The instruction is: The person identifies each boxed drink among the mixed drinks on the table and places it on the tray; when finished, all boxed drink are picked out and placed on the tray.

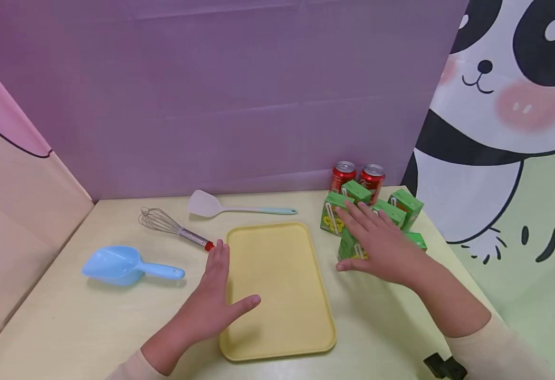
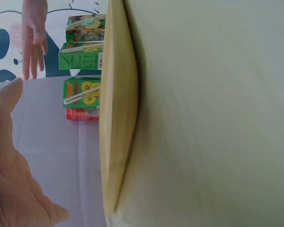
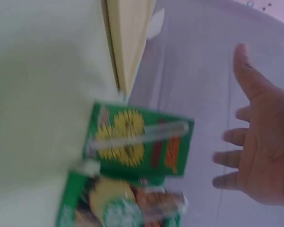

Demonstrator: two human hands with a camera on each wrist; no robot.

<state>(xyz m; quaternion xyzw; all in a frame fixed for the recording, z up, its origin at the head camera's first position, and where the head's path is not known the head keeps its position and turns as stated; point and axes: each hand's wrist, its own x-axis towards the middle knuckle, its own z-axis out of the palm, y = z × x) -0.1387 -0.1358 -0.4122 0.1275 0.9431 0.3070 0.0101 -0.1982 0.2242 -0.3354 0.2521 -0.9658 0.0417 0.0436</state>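
Note:
My left hand (image 1: 211, 301), fingers straight and thumb spread, hovers over the left edge of a yellow rectangular tray (image 1: 279, 285). It holds nothing. Above a cluster of green drink cartons (image 1: 333, 214) with straws on their sides, my right hand (image 1: 384, 248) is held out with its fingers extended, partly hiding them. The right wrist view shows that palm (image 3: 267, 146) apart from the nearest carton (image 3: 139, 139), which has yellow flowers printed on it. Two red soda cans (image 1: 344, 174) stand behind the cartons.
On the left lie a blue scoop (image 1: 116, 265), a whisk (image 1: 163, 221) with a red-tipped handle, and a spatula (image 1: 204, 205) with a pale blue handle. A purple backdrop (image 1: 239, 105) rises at the table's far edge. A small black object (image 1: 445, 366) is by the right sleeve.

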